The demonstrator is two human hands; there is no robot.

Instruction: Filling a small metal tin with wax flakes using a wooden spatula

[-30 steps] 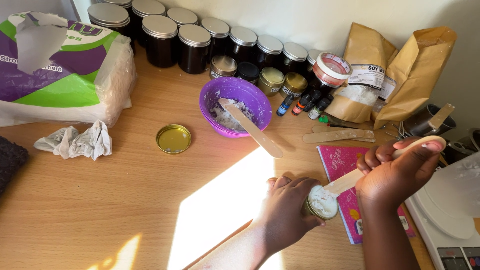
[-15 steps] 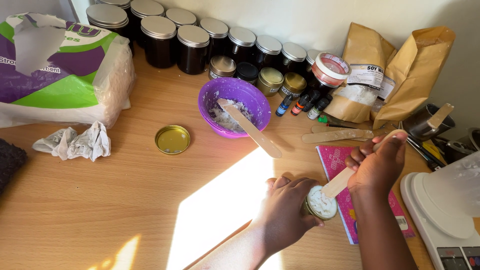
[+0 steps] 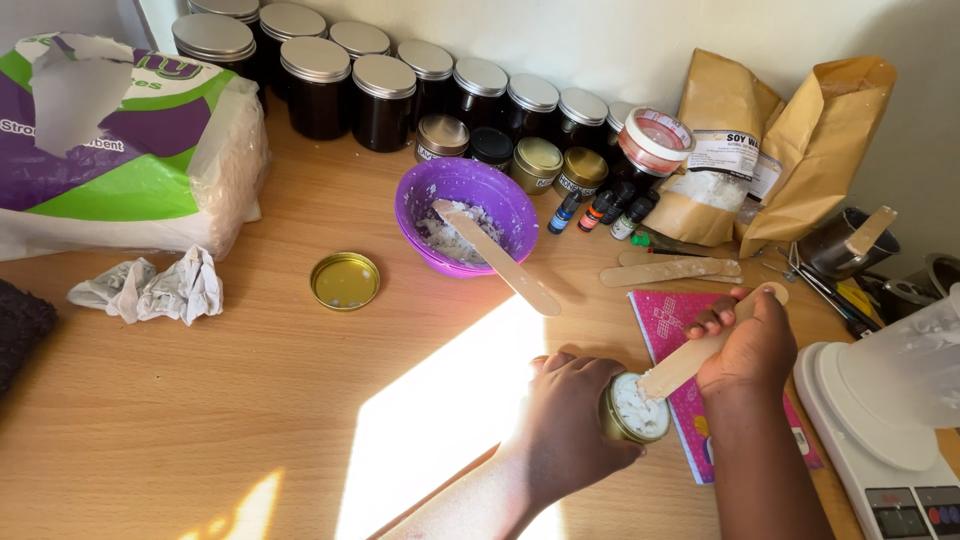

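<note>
Since the earlier frames the right hand [image 3: 752, 345] has drawn inward from the right edge toward the tin, and the stick it carries now stands steeper, its lower end in the tin's contents.

Nearest: the left hand [image 3: 572, 425] is wrapped around a small gold tin [image 3: 634, 410], fingers curled about its wall, holding it on the wooden table [image 3: 250, 400] at the edge of a sunlit patch. The tin is filled with white, wax-like paste. The right hand is closed on a flat wooden stick [image 3: 700, 352], thumb and fingers pinching its upper part; the lower end touches the white fill. The tin sits just beside a pink notebook [image 3: 672, 318], over which the right hand lies. To the right stands a white kitchen scale [image 3: 880, 440].

Mid-table: a gold lid [image 3: 344, 281] lies open-side up, well apart from the tin. Crumpled tissue [image 3: 152, 290] lies to the left. A purple bowl [image 3: 470, 205] holds white residue and a second wooden stick [image 3: 500, 260] that leans out over its rim. More flat sticks [image 3: 670, 270] lie beside the notebook.

Far: small dropper bottles [image 3: 600, 210], low gold tins [image 3: 540, 162], a row of dark jars with metal lids [image 3: 385, 95] along the wall, two brown paper bags [image 3: 800, 150], and a pack of paper towels [image 3: 110, 170] at far left.
</note>
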